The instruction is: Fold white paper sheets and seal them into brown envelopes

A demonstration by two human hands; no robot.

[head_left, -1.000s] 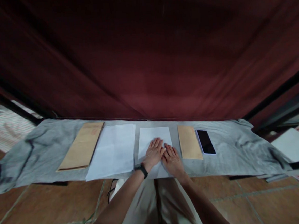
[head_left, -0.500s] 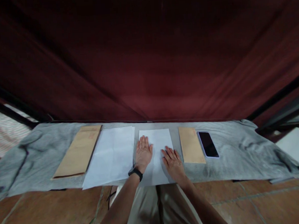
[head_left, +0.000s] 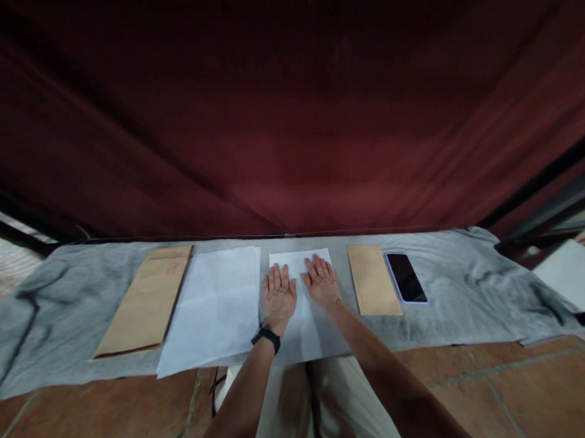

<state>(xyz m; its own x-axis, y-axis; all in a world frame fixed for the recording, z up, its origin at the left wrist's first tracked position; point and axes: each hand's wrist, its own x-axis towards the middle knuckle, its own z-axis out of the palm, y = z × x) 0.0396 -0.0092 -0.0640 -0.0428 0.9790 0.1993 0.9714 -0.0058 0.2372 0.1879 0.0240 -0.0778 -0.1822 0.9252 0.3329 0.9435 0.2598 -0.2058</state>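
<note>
Since half a second before, my right hand (head_left: 321,282) had slid up the white sheet (head_left: 307,325) level with my left hand (head_left: 278,297). Both lay flat, fingers spread, gripping nothing. Leftward sat a large brown envelope (head_left: 145,300) and white paper (head_left: 216,306); rightward, a small envelope (head_left: 371,279) and phone (head_left: 405,277).

I count two white paper sheets, a large one (head_left: 213,304) and a smaller one (head_left: 306,311). Two brown envelopes: one large (head_left: 145,299), one small (head_left: 371,279). One phone (head_left: 405,277). One grey cloth (head_left: 477,286). Two hands: left (head_left: 278,297), right (head_left: 321,280).
</note>
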